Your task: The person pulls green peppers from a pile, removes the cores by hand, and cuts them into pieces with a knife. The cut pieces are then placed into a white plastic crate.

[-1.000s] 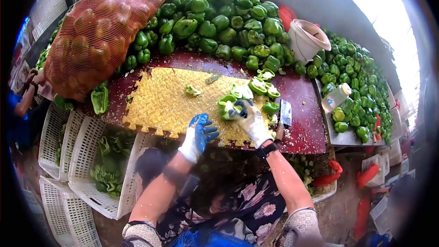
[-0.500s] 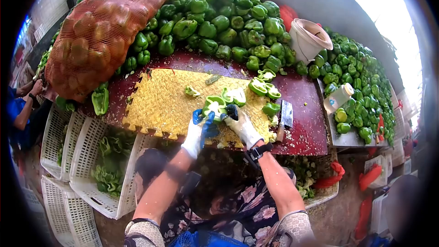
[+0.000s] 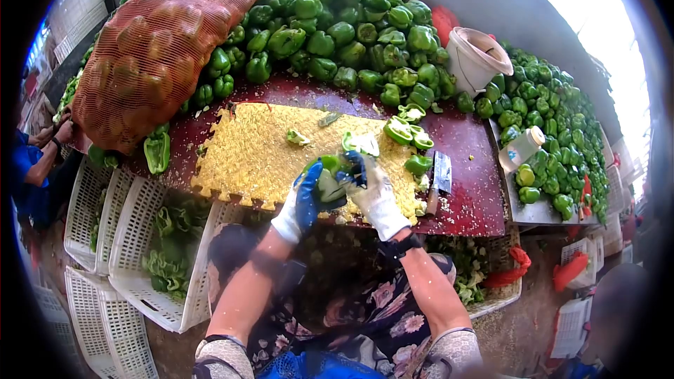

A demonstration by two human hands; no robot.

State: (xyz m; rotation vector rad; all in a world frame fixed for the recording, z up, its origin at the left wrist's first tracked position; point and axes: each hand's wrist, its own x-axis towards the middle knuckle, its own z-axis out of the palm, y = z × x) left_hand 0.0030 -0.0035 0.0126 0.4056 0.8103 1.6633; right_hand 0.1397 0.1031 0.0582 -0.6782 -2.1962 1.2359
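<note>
The grip is shared: we see the left hand point(image 3: 302, 205) and the right hand point(image 3: 377, 195), both gloved, closed around one green pepper point(image 3: 327, 181) held above the front edge of the yellow mat point(image 3: 246, 158). Of the containers, the orange mesh sack point(image 3: 151, 52) is biggest, stuffed with peppers and leaning on the loose pepper heap point(image 3: 337, 21). Below the counter's left end, white crates point(image 3: 126, 228) hold cut green pieces. A white bucket point(image 3: 477, 60) sits tilted among peppers; we cannot tell its contents. A plastic bottle point(image 3: 521, 147) lies further right. The dark red counter point(image 3: 467, 200) carries the mat and a cleaver point(image 3: 440, 177). A second ago the right hand alone held the pepper, farther right, while the left hung free.
</note>
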